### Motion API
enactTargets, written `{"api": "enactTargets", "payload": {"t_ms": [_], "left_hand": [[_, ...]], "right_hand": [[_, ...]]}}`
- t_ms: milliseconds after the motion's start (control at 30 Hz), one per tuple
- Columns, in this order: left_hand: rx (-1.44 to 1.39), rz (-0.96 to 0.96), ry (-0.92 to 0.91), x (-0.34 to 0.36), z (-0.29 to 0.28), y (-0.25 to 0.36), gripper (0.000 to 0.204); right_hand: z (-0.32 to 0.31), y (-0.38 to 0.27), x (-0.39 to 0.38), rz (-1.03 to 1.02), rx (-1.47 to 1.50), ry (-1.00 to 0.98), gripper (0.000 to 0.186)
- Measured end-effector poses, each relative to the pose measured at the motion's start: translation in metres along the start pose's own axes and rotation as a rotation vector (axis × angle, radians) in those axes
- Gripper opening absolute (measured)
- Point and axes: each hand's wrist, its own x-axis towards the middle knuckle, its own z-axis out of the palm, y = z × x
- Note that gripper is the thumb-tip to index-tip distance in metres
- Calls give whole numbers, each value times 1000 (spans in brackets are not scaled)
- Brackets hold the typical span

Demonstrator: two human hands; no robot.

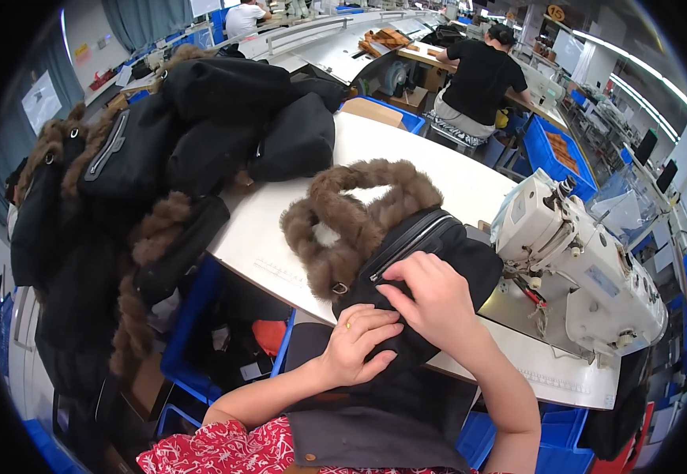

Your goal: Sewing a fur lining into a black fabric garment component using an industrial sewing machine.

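Note:
A black fabric bag [470, 257] lies at the near edge of the white table, partly over my lap. Across its upper face runs a silver zipper [414, 243]. A thick brown fur strap [343, 209] loops on the table beyond the bag, with a metal ring at its near end. My left hand [359, 344] rests on the bag's near side, fingers stretched along the fabric and thumb apart. Close to the zipper's left end, my right hand [434, 296] is closed in a pinch; what lies between its fingertips is hidden.
A white sewing machine [580, 265] stands right of the bag. Black bags with fur straps [229, 110] are piled at the left. Below the table edge is a blue bin [193, 359]. Farther off, a person in black [486, 83] sits near a blue crate [553, 154] of orange-brown pieces.

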Motion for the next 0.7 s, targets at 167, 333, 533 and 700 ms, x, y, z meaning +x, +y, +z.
{"api": "enactTargets", "payload": {"t_ms": [167, 333, 533, 700], "left_hand": [[-47, -14, 27, -3, 6, -1, 39], [-30, -44, 70, -6, 12, -2, 35], [-46, 21, 93, -25, 18, -1, 34], [12, 28, 34, -27, 14, 1, 38]], "right_hand": [[27, 11, 14, -111, -127, -41, 12], [16, 13, 21, -135, -204, -18, 14], [-21, 68, 38, 46, -302, 154, 21], [-13, 17, 18, 12, -221, -41, 64]]}}
